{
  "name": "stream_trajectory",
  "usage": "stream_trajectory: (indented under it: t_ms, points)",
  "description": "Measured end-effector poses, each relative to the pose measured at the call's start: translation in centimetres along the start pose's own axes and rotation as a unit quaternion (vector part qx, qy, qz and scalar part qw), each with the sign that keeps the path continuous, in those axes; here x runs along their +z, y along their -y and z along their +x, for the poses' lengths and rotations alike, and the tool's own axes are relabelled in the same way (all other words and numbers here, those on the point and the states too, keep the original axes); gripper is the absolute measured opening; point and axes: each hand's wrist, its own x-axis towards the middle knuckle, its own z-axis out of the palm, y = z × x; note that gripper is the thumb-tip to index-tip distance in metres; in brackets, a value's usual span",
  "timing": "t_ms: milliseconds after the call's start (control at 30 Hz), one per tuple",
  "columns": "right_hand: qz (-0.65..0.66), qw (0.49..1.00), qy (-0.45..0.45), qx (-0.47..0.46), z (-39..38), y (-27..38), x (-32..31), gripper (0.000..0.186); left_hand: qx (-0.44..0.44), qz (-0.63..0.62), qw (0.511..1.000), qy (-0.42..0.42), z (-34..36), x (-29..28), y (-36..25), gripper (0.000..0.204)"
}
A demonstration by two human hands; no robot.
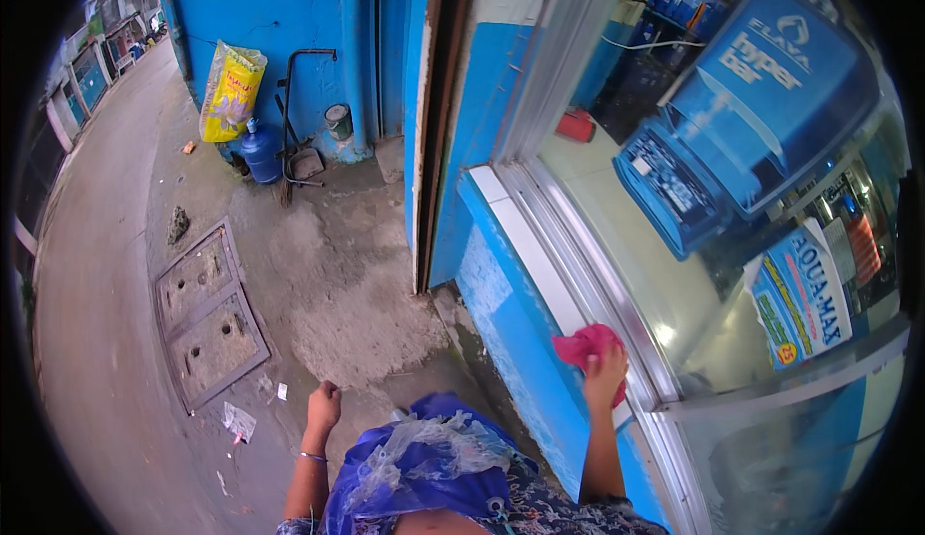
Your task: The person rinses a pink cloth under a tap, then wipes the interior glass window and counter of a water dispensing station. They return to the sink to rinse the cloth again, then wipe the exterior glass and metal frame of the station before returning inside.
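My right hand (605, 377) is closed on a crumpled pink cloth (583, 343), which rests on the white tiled ledge (549, 275) beside the window's metal frame. Some of the cloth hangs below my palm along the blue wall. Out to the left, over the concrete ground, my left hand (326, 404) is curled into a fist, and nothing shows in it. Blue and clear plastic (424, 458) covers my front between the two forearms.
Behind the glass (617, 179) are a blue box-shaped display and a torn poster (800, 294). A framed drain cover (212, 313) lies at left. By the far blue wall stand a yellow sack (231, 92), a blue water jug (260, 153), a dustpan (305, 165) and a can (338, 122).
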Motion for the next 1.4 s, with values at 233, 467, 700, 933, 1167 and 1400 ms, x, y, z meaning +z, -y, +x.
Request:
stream_trajectory:
  t_ms: [233, 467, 700, 933, 1167, 1400]
  points:
    - [-0.027, 0.992, -0.069, -0.099, 9.4, 9.9, 8.7, 0.054, 0.002, -0.008, 0.999, 0.031, 12.1, -1.7, -0.6, 0.019]
    - [-0.015, 0.995, -0.095, -0.026, 24.5, 25.0, 17.8, 0.045, 0.021, -0.025, 0.996, 0.079, 24.7, -3.6, -4.4, 0.02]
    - [0.02, 0.988, -0.083, -0.126, 31.0, 31.9, 19.8, 0.031, 0.026, -0.01, 1.0, -0.004, 36.2, -8.9, -3.8, 0.018]
    - [0.117, 0.983, -0.037, -0.136, 32.9, 28.4, 13.6, 0.044, 0.061, 0.008, 0.991, 0.122, 44.8, -6.7, -4.9, 0.019]
    - [-0.169, 0.984, -0.002, 0.05, 35.1, 32.3, 18.7, 0.022, 0.237, 0.035, 0.946, 0.22, 54.4, -5.3, -8.9, 0.018]
    - [-0.083, 0.985, 0.135, 0.072, 36.9, 28.5, 11.2, 0.035, 0.267, -0.005, 0.932, 0.244, 59.7, -7.7, -9.5, 0.016]
